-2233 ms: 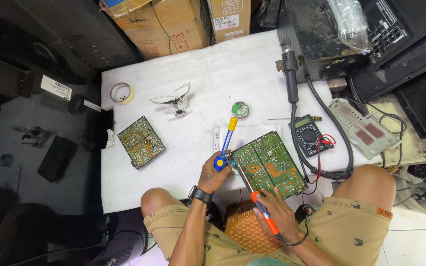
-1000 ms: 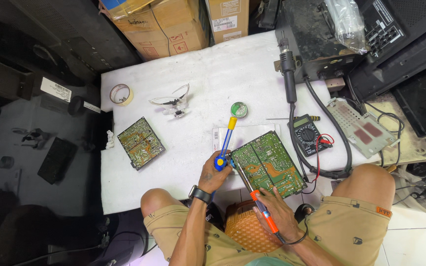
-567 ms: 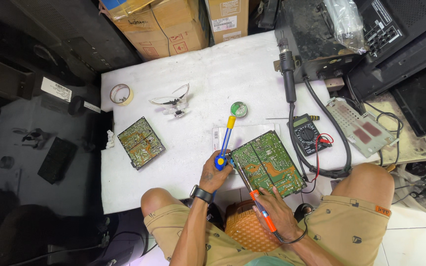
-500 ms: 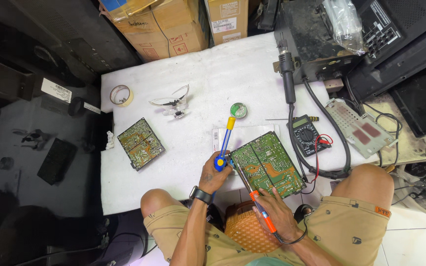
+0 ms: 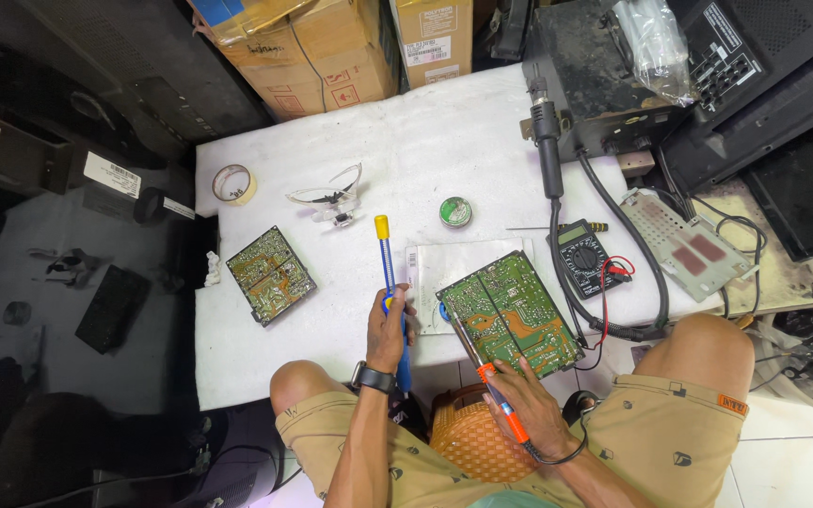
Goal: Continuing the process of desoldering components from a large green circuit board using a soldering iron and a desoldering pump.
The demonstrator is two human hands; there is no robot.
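My left hand (image 5: 389, 325) grips a blue solder sucker with a yellow tip (image 5: 386, 268), held upright just left of a large green circuit board (image 5: 509, 312). My right hand (image 5: 531, 407) holds an orange-handled soldering iron (image 5: 491, 384), its metal tip lying across the near left part of that board. The board rests tilted at the near edge of the white table (image 5: 406, 150), partly over a white sheet (image 5: 439, 268).
A second, smaller circuit board (image 5: 270, 274) lies to the left. A tape roll (image 5: 233, 183), clear glasses (image 5: 328, 198), a round solder tin (image 5: 455, 212), a multimeter (image 5: 586, 257), and a hot-air station with its handle (image 5: 548, 141) sit further back. Cardboard boxes (image 5: 322, 47) stand behind.
The solder sucker has swung from leaning right toward the solder tin to pointing straight up, away from the board. My right hand and the iron stay in place.
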